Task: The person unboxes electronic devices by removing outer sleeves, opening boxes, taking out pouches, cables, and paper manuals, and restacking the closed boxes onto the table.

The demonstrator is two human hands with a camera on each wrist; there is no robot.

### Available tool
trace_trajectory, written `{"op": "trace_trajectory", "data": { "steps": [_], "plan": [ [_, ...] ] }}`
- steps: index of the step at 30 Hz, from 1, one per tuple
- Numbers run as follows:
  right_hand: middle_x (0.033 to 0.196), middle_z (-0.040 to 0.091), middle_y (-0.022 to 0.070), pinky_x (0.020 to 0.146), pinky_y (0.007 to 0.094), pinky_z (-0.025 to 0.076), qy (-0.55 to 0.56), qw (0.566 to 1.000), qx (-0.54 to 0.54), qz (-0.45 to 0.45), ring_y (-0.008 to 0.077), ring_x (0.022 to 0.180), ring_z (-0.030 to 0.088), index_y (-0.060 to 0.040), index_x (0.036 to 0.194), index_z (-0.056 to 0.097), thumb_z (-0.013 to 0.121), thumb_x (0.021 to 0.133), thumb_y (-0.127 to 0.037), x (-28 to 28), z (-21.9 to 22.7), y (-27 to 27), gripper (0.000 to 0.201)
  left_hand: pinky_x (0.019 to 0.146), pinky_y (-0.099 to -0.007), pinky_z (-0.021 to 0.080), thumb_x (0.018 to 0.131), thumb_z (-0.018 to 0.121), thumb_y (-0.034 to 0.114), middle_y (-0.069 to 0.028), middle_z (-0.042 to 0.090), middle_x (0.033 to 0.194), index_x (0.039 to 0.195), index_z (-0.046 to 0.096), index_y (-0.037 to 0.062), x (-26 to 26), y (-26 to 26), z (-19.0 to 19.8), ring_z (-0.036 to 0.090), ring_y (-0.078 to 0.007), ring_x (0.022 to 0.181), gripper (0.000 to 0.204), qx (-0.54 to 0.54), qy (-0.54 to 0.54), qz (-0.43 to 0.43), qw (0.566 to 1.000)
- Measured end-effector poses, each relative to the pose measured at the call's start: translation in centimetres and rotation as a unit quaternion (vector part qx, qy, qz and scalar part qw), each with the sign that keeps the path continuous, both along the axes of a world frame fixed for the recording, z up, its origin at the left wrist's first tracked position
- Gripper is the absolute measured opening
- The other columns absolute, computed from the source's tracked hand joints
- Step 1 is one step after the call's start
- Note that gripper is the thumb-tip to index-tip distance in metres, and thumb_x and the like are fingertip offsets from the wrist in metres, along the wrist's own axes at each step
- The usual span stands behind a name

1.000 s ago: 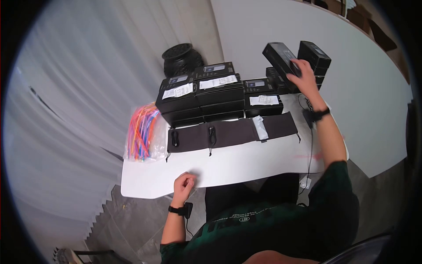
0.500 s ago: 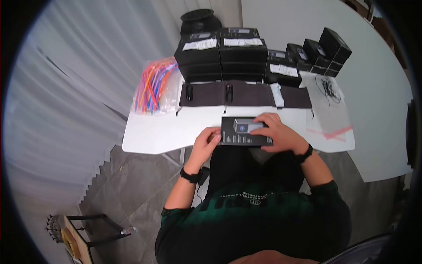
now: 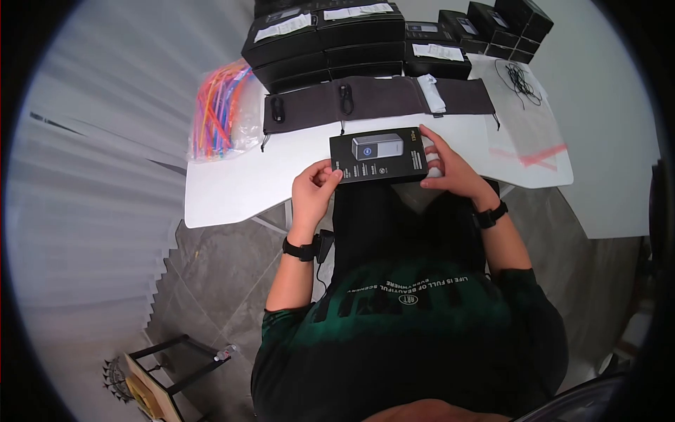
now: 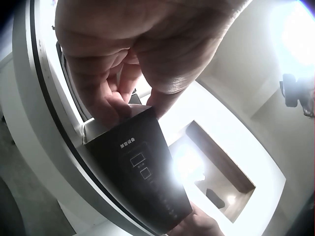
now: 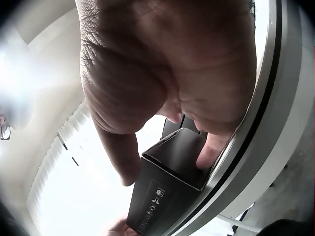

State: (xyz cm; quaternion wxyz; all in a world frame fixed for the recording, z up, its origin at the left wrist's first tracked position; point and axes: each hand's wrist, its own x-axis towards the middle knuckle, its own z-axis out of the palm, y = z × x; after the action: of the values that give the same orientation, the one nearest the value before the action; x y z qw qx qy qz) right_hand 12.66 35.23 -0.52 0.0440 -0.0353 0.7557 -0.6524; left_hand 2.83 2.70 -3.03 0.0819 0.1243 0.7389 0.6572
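Note:
A black product box point(image 3: 380, 155), printed with a silver device with a small screen, lies picture side up at the table's front edge. My left hand point(image 3: 313, 190) pinches its left end, thumb over the top corner. In the left wrist view the box's printed side point(image 4: 142, 169) faces the camera and my fingers bend against its end. The right hand point(image 3: 455, 169) spans the other end, index finger at the far corner and thumb at the near one. In the right wrist view a fingertip point(image 5: 210, 151) touches the box's end panel point(image 5: 179, 152).
Dark fabric pouches point(image 3: 387, 98) lie in a row behind the box, two bearing coiled black cables point(image 3: 346, 100) and one a white packet point(image 3: 431, 93). Stacked black boxes point(image 3: 362, 32) stand at the back. Colourful strips point(image 3: 221, 105) in plastic lie left; tangled thin cord point(image 3: 518, 81) lies right.
The right hand has brought a box from the back right stack to the table's front edge. The left hand has come to its left end, and the right hand has slid to its right end.

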Motion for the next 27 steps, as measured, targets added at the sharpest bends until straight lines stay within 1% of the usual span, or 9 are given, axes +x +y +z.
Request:
{"op": "trace_trajectory", "data": {
  "steps": [1,2,9,11,14,17,20,24,27],
  "plan": [
    [0.136,0.045,0.0100,0.091,0.0264,0.050,-0.030,0.999,0.030,-0.004,0.0134,0.103,0.052,-0.0185,0.166,0.024,0.084,0.072,0.007,-0.2,0.7,-0.1,0.115,0.072,-0.0199,0.050,0.091,0.078,0.007,-0.0001,0.067,0.089,0.120,0.067,-0.0098,0.0,0.0,0.2,0.059,-0.0042,0.077,0.035,-0.019,0.001,0.001,1.000],
    [0.121,0.046,0.0058,0.087,0.0249,0.049,0.018,0.999,0.031,-0.005,0.0106,0.093,0.050,-0.0213,0.165,0.028,0.084,0.071,0.007,-0.5,0.2,-0.2,0.114,0.073,-0.0199,0.050,0.091,0.078,0.006,0.0001,0.068,0.088,0.121,0.067,-0.0097,0.0,-0.1,0.5,0.060,-0.0045,0.078,0.035,-0.030,0.006,-0.007,1.000],
    [0.122,0.046,0.0067,0.088,0.0264,0.048,0.012,0.998,0.056,-0.018,0.0115,0.091,0.049,-0.0225,0.164,0.030,0.087,0.066,0.006,-0.8,0.7,0.3,0.118,0.082,-0.0185,0.050,0.095,0.069,-0.001,-0.0001,0.069,0.100,0.132,0.062,-0.0075,0.4,0.2,0.8,0.061,-0.0042,0.087,0.038,0.091,-0.080,-0.022,0.992],
    [0.152,0.042,0.0073,0.094,0.0324,0.053,0.011,0.997,0.077,-0.008,0.0223,0.112,0.052,-0.0168,0.162,0.032,0.090,0.066,0.000,-0.7,0.6,0.7,0.113,0.088,-0.0210,0.051,0.097,0.061,-0.005,-0.0047,0.071,0.110,0.136,0.058,-0.0078,0.4,0.5,1.4,0.065,-0.0081,0.098,0.039,0.199,-0.137,-0.059,0.969],
    [0.149,0.044,0.0075,0.095,0.0336,0.053,0.086,0.985,0.149,0.005,0.0230,0.112,0.053,-0.0169,0.161,0.034,0.091,0.063,-0.001,-0.8,0.0,1.3,0.115,0.092,-0.0257,0.053,0.097,0.055,-0.007,-0.0098,0.072,0.119,0.138,0.056,-0.0075,-0.7,-0.5,0.9,0.067,-0.0141,0.106,0.041,0.258,-0.144,-0.067,0.953],
    [0.146,0.045,0.0074,0.097,0.0347,0.053,0.087,0.989,0.121,-0.001,0.0233,0.113,0.052,-0.0168,0.160,0.036,0.092,0.062,0.000,-0.8,-0.2,1.0,0.114,0.096,-0.0314,0.055,0.096,0.054,-0.005,-0.0139,0.070,0.125,0.140,0.055,-0.0071,-1.8,-3.3,1.5,0.068,-0.0193,0.112,0.044,0.241,-0.124,-0.052,0.961],
    [0.145,0.045,0.0069,0.099,0.0353,0.053,0.075,0.991,0.110,-0.009,0.0232,0.114,0.053,-0.0166,0.160,0.036,0.091,0.061,0.000,-0.8,-0.4,1.3,0.115,0.102,-0.0363,0.054,0.095,0.056,-0.001,-0.0157,0.069,0.129,0.140,0.055,-0.0076,-3.0,-7.8,1.9,0.068,-0.0220,0.115,0.045,0.198,-0.141,0.006,0.970],
    [0.145,0.045,0.0067,0.100,0.0352,0.053,0.074,0.991,0.110,-0.002,0.0231,0.113,0.053,-0.0164,0.160,0.036,0.091,0.061,0.001,-1.0,-0.6,1.6,0.115,0.101,-0.0336,0.053,0.096,0.057,0.001,-0.0140,0.070,0.128,0.140,0.055,-0.0076,-4.6,-13.6,0.9,0.068,-0.0200,0.113,0.045,0.162,-0.104,0.050,0.980],
    [0.143,0.046,0.0058,0.098,0.0354,0.053,0.051,0.994,0.101,-0.003,0.0227,0.114,0.052,-0.0168,0.161,0.035,0.091,0.061,0.000,-0.9,-0.6,1.5,0.116,0.100,-0.0317,0.052,0.096,0.059,0.002,-0.0119,0.069,0.125,0.141,0.054,-0.0084,-4.7,-15.8,0.8,0.067,-0.0184,0.110,0.046,0.148,-0.089,0.079,0.982]
  ]
}}
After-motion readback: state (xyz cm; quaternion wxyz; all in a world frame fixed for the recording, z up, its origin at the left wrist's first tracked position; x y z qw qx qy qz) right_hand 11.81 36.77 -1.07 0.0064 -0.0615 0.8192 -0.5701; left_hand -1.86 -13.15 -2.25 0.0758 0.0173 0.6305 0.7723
